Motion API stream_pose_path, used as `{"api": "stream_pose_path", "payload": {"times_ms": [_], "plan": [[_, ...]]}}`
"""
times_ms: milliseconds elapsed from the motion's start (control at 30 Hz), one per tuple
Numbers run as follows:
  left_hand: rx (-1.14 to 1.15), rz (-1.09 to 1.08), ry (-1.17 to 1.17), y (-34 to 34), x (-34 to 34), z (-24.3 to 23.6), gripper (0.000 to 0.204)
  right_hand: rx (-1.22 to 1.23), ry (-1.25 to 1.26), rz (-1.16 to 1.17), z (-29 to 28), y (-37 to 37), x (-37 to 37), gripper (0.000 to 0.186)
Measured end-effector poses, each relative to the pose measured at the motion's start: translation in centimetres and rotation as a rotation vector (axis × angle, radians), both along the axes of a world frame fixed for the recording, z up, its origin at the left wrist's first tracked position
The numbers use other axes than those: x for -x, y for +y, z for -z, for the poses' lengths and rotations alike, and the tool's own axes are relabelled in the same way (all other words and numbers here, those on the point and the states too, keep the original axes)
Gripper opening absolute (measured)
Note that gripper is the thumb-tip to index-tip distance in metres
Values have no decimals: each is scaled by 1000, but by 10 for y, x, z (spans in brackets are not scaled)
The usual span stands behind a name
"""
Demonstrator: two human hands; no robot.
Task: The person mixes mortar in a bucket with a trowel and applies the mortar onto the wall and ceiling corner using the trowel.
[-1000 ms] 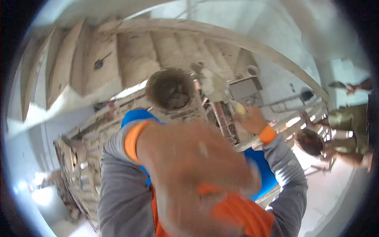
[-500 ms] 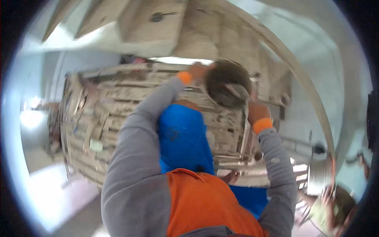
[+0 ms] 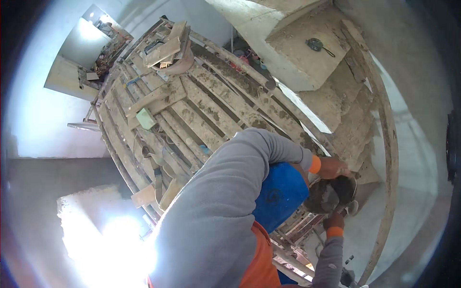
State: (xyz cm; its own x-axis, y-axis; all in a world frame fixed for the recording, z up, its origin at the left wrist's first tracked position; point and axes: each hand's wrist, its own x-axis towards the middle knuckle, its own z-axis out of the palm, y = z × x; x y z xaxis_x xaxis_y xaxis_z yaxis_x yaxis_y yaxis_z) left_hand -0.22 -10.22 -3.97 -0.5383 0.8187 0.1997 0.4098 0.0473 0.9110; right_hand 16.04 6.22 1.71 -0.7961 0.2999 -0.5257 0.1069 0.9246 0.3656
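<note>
A round bucket (image 3: pixel 321 197), dark inside with a grey patch in it, is at the right beside my blue-covered leg (image 3: pixel 281 196). My left hand (image 3: pixel 336 169), in an orange cuff, is closed on its upper rim. My right hand (image 3: pixel 334 218) is closed at the lower rim; whether it grips the rim or a tool there is hidden. A small pale round object (image 3: pixel 352 208) lies just right of that hand. My grey left sleeve covers much of the planking below me.
A slatted wooden platform (image 3: pixel 201 110) holds loose boards (image 3: pixel 165 50), a pale green block (image 3: pixel 145 118) and scattered small items. A dirty concrete staircase (image 3: pixel 312 67) curves down the right, with a dark looped object (image 3: pixel 314 45) on one step and a long curved timber (image 3: pixel 386 182) alongside.
The view has swung, bringing the platform's far end into sight and shifting stairs and bucket rightward. My left hand went from a blurred foreground position to the bucket. The co-worker is out of sight.
</note>
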Motion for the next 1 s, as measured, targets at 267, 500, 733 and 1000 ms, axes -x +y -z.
{"api": "stream_pose_path", "payload": {"times_ms": [267,500,733,1000], "plan": [[-106,-120,74,-3,-6,28,29,441,130,-381,116,83,-77,45],[-80,-159,213,-14,13,49,28,1339,-225,991,81,2,-51,27],[147,-353,129,8,23,35,48,2114,-180,1423,15,-2,-58,33],[196,-164,103,46,14,-10,53,822,211,275,35,39,-46,31]]}}
